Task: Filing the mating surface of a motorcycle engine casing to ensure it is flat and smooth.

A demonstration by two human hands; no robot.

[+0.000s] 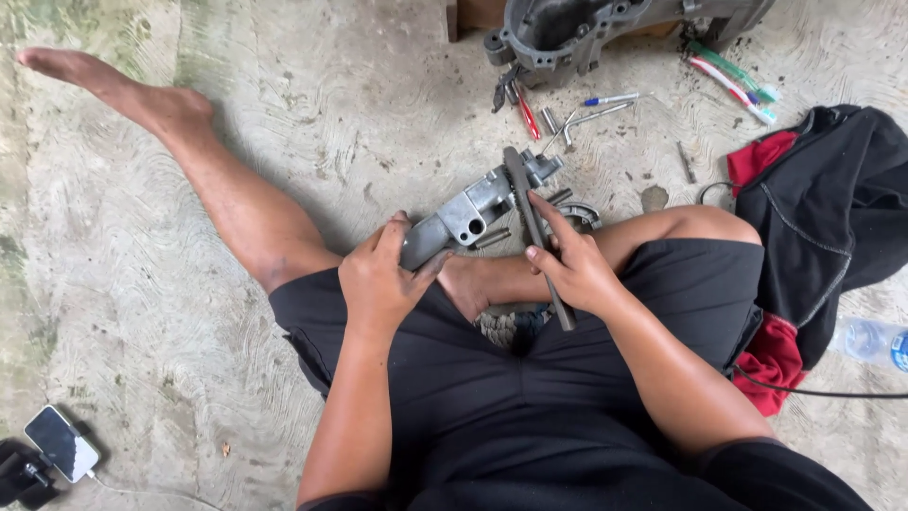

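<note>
Two bare hands work over a grey metal casting (468,216) that rests above the person's folded foot, at the middle of the concrete floor (123,312). The left hand (378,279) is wrapped around the casting's near end, thumb pressed on its side. The right hand (572,270) is closed on a long dark file (536,232), whose far end lies across the casting's far end, touching it. Just beyond the casting lie small metal pins (549,120), red-handled pliers (527,112) and a blue-tipped pen (613,98). Farther beyond sits a large grey engine housing (577,33), perhaps a crankcase half, though only part shows. Well right of the casting lies a heap of black and red cloth (823,208), with a clear bottle (875,343) beside it. Far to the casting's lower left, a phone (60,443) lies on the floor.
</note>
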